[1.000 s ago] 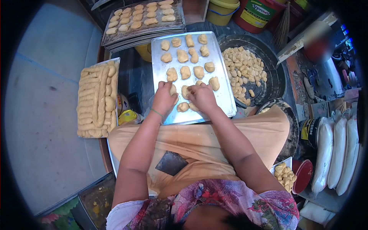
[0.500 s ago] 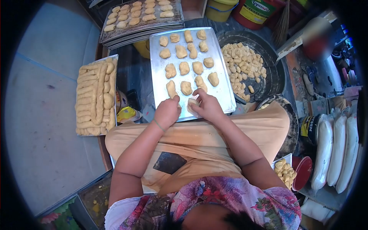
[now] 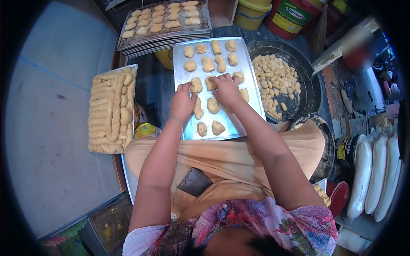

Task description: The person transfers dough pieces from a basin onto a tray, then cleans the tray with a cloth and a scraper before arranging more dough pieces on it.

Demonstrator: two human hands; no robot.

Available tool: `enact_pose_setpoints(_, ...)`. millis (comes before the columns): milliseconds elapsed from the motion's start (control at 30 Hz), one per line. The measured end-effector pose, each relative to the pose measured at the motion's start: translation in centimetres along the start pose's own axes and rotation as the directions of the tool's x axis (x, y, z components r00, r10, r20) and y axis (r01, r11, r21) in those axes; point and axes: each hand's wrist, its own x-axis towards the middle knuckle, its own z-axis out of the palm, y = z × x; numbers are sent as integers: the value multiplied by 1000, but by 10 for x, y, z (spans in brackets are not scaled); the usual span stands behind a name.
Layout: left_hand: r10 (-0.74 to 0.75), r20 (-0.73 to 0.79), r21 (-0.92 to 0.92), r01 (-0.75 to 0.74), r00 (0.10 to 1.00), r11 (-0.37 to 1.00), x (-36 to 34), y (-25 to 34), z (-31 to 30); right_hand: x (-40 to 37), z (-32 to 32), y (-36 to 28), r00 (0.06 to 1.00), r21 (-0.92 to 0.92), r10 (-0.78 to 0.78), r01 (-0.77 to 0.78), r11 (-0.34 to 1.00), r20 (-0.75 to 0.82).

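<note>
A silver tray (image 3: 250, 85) holds rows of small dough pieces. My left hand (image 3: 183, 103) is at its left side, fingers apart, beside a dough piece (image 3: 196, 85) in the middle rows. Over the tray's middle is my right hand (image 3: 227, 90), its fingers spread around and partly covering a dough piece (image 3: 209, 83). Neither hand has visibly lifted any dough. Closest to my lap, a dough piece (image 3: 201, 129) lies next to another dough piece (image 3: 218, 128) on the tray. My right hand and forearm hide part of the right columns.
A round black pan (image 3: 308, 91) with many small dough chunks stands on the right. Stacked trays (image 3: 166, 41) with dough are at the back. Left is a tray of dough strips (image 3: 112, 112). A dark scraper (image 3: 194, 181) lies on my lap; bagged white rolls (image 3: 360, 177) are far right.
Both hands have moved forward over the tray, away from its near edge. Two dough pieces that were in my hands now lie in the nearest row. The view has shifted slightly.
</note>
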Motion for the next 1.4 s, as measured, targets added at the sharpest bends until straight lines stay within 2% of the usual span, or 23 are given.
enact_pose_setpoints(100, -25, -22, 78, 27, 999, 997, 9, 1, 16, 15, 10, 0, 997, 42, 70, -72, 997, 44)
enact_pose_setpoints(200, -94, -41, 147, 99, 995, 984, 11, 9, 21, 15, 13, 0, 999, 61, 46, -46, 997, -3)
enact_pose_setpoints(300, -134, -55, 142, 140, 989, 980, 16, 7, 25, 3, -8, 2, 979, 123, 75, -53, 991, -189)
enact_pose_setpoints(400, -147, -75, 128, 156, 986, 979, 16, 5, 26, -6, -31, 12, 967, -70, 255, -253, 965, 20)
enact_pose_setpoints(500, -147, -69, 110, 154, 987, 982, 17, 7, 25, -2, -16, 32, 970, -49, 231, -228, 972, 74)
enact_pose_setpoints(533, -161, -67, 103, 168, 985, 980, 17, 9, 25, -2, -12, 33, 978, -25, 209, -209, 978, 14)
enact_pose_setpoints(667, -150, -93, 109, 160, 984, 981, 14, 19, 22, 2, -11, 35, 975, 12, 224, -224, 975, -11)
enact_pose_setpoints(733, -145, -85, 102, 153, 986, 983, 15, 17, 22, -1, -23, 38, 967, 82, 253, -249, 965, -38)
enact_pose_setpoints(833, -138, -85, 106, 147, 987, 983, 15, 10, 25, -4, -25, 57, 915, 115, 372, -357, 927, -160)
enact_pose_setpoints(867, -134, -86, 110, 143, 987, 984, 15, 8, 25, -5, -26, 64, 922, 86, 374, -366, 927, -102)
enact_pose_setpoints(967, -143, -75, 108, 150, 987, 983, 14, 10, 22, 0, -15, 83, 886, 307, 449, -461, 833, 113)
enact_pose_setpoints(1067, -154, -63, 85, 159, 986, 984, 13, 15, 17, 6, -17, 81, 876, 270, 469, -480, 834, 108)
enact_pose_setpoints(1167, -156, -66, 76, 160, 986, 984, 13, 15, 16, 12, -24, 76, 929, 133, 369, -363, 922, -27)
enact_pose_setpoints(1267, -102, -85, 97, 110, 991, 989, 12, 9, 19, 34, -31, 58, 961, 69, 273, -269, 961, -48)
enact_pose_setpoints(1400, -122, -51, 97, 126, 991, 987, 12, 11, 18, 67, -6, 53, 967, -31, 246, -245, 969, 66)
